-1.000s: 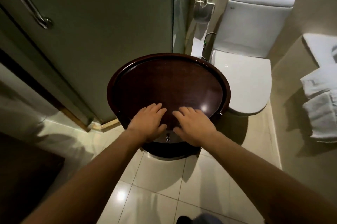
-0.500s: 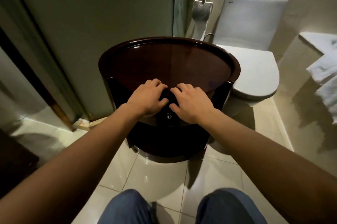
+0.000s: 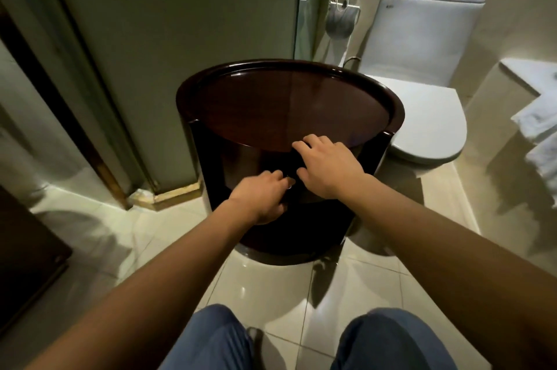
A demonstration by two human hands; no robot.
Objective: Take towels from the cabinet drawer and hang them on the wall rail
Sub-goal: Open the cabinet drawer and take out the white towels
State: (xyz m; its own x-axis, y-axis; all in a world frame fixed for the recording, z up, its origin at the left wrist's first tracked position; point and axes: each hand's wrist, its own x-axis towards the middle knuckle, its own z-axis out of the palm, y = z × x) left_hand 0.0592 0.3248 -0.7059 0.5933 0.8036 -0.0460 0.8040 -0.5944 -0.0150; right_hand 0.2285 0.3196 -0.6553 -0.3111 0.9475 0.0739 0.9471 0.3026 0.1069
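Both hands at the cabinet drawer front

Left hand (image 3: 261, 197) pinches small knob (image 3: 290, 186) on drawer (image 3: 256, 164) of round cabinet (image 3: 283, 104); right hand (image 3: 328, 167), open, rests at 1 o'clock; towels unseen, presumably inside, pull towards 6 o'clock

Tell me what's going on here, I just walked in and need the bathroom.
A person crouches before a round dark wooden cabinet standing beside the white toilet. The left hand reaches for the small metal drawer knob on its front, while the right hand rests at the cabinet's top edge. The drawer looks shut. Folded white towels sit at the right.
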